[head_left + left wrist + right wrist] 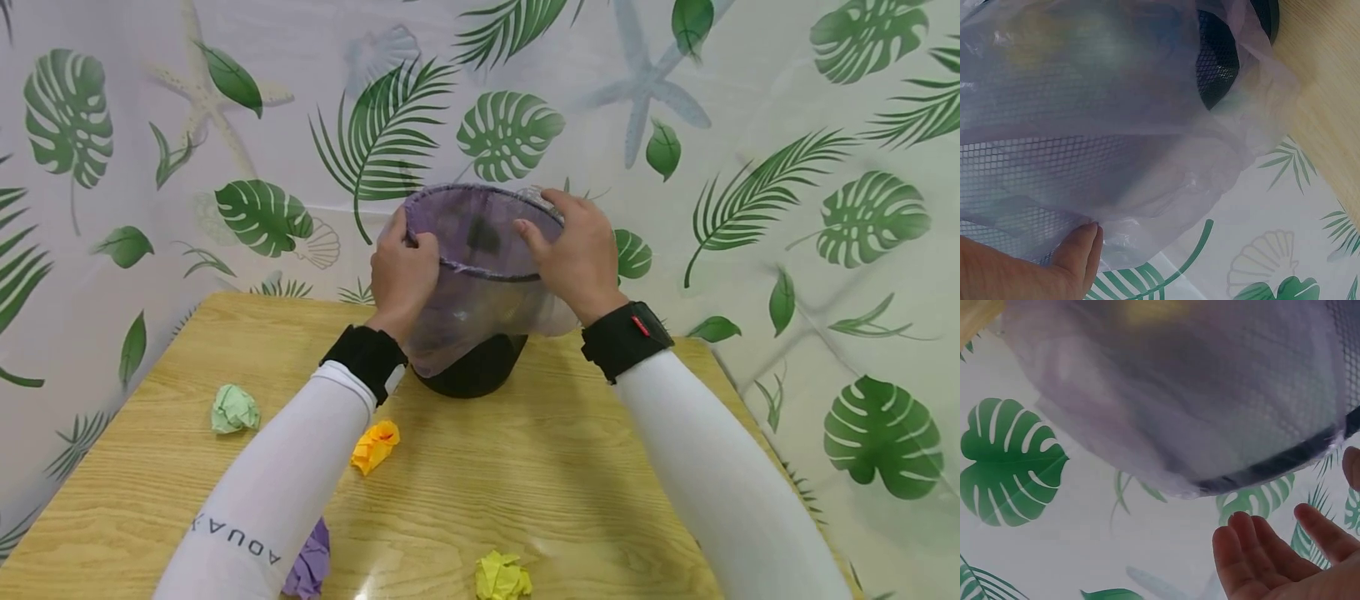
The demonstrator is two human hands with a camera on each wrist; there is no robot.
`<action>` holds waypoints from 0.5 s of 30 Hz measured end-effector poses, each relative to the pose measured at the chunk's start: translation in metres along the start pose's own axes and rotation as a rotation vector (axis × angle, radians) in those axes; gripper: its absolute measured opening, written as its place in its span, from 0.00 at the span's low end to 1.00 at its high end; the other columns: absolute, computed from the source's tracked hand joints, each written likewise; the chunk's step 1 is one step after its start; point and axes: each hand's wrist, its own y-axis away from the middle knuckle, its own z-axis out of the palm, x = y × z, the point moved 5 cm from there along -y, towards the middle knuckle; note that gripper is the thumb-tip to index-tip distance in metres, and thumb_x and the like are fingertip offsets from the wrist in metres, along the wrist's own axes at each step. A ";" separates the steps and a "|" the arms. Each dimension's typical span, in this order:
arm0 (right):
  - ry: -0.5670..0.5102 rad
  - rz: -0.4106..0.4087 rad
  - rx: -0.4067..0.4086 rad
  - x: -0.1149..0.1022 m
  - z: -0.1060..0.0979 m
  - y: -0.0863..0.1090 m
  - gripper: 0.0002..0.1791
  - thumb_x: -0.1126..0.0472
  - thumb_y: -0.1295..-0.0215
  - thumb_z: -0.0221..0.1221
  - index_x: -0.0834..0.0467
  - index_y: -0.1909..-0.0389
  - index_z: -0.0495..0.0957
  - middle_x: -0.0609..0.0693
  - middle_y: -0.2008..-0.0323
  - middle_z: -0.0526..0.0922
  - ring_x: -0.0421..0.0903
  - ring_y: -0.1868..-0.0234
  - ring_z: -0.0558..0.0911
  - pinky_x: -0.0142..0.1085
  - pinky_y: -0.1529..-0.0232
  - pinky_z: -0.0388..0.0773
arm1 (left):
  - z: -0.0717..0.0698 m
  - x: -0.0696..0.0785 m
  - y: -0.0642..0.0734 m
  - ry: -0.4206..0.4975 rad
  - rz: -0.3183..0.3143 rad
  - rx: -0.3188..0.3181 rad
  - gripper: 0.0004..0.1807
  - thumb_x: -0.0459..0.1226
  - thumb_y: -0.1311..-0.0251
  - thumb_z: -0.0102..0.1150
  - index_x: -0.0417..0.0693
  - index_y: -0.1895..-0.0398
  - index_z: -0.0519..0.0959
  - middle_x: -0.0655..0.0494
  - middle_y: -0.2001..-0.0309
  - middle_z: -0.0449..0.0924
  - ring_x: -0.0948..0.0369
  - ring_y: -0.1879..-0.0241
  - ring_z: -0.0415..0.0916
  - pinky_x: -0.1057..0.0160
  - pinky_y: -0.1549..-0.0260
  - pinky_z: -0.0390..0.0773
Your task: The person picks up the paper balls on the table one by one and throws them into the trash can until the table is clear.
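Observation:
A black mesh trash can (472,373) stands at the far part of the table, its bare base showing below a translucent purple garbage bag (457,317). The bag lines the inside and folds out over the dark rim, hanging loose around the upper wall. My left hand (403,279) grips the rim at its left, thumb over the edge and fingers outside on the plastic. Beside the right of the rim, my right hand (585,258) has its fingers spread. In the right wrist view, the fingertips (1241,528) are apart from the bag-covered rim.
Crumpled paper balls lie on the wooden table (600,467): green (234,409) at left, orange (375,447) before the can, purple (309,562) partly behind the left sleeve, yellow (502,577) at the front. A leaf-patterned curtain (285,125) hangs close behind the table.

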 end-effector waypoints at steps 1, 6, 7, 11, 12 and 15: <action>-0.001 0.005 0.013 0.003 -0.001 0.001 0.31 0.48 0.28 0.62 0.57 0.29 0.72 0.60 0.34 0.75 0.60 0.31 0.71 0.53 0.34 0.67 | 0.000 0.000 0.000 -0.002 -0.002 0.002 0.36 0.45 0.30 0.42 0.53 0.18 0.58 0.58 0.22 0.62 0.58 0.34 0.68 0.54 0.34 0.66; -0.006 0.068 0.018 0.021 -0.002 0.002 0.29 0.50 0.26 0.58 0.59 0.30 0.73 0.63 0.36 0.76 0.63 0.34 0.72 0.57 0.39 0.69 | 0.000 0.000 0.000 0.003 -0.007 0.001 0.36 0.45 0.30 0.42 0.52 0.18 0.58 0.57 0.22 0.62 0.57 0.34 0.68 0.53 0.34 0.66; -0.003 0.082 0.007 0.024 -0.002 0.002 0.29 0.50 0.26 0.58 0.60 0.29 0.72 0.64 0.37 0.77 0.63 0.35 0.73 0.57 0.40 0.69 | 0.000 0.000 0.000 0.004 -0.006 -0.001 0.36 0.45 0.30 0.42 0.52 0.18 0.58 0.57 0.22 0.62 0.57 0.34 0.68 0.53 0.34 0.66; 0.004 0.145 -0.058 0.036 0.001 0.002 0.31 0.49 0.24 0.53 0.61 0.26 0.68 0.66 0.36 0.75 0.65 0.35 0.72 0.58 0.40 0.68 | -0.001 0.001 0.000 -0.002 0.009 -0.005 0.35 0.44 0.30 0.42 0.51 0.19 0.58 0.56 0.22 0.62 0.56 0.34 0.68 0.53 0.34 0.66; 0.006 0.161 -0.075 0.039 0.002 0.002 0.32 0.49 0.24 0.52 0.61 0.26 0.67 0.67 0.36 0.75 0.65 0.36 0.73 0.58 0.41 0.69 | -0.001 0.001 0.000 -0.004 0.011 -0.008 0.35 0.44 0.30 0.42 0.51 0.19 0.58 0.56 0.22 0.62 0.56 0.34 0.68 0.53 0.34 0.66; 0.015 0.198 -0.112 0.044 0.004 0.003 0.33 0.48 0.23 0.50 0.60 0.24 0.65 0.66 0.35 0.75 0.65 0.36 0.74 0.58 0.42 0.70 | -0.001 0.002 0.000 -0.004 0.015 -0.013 0.35 0.44 0.30 0.42 0.51 0.18 0.58 0.56 0.22 0.62 0.56 0.34 0.68 0.53 0.34 0.66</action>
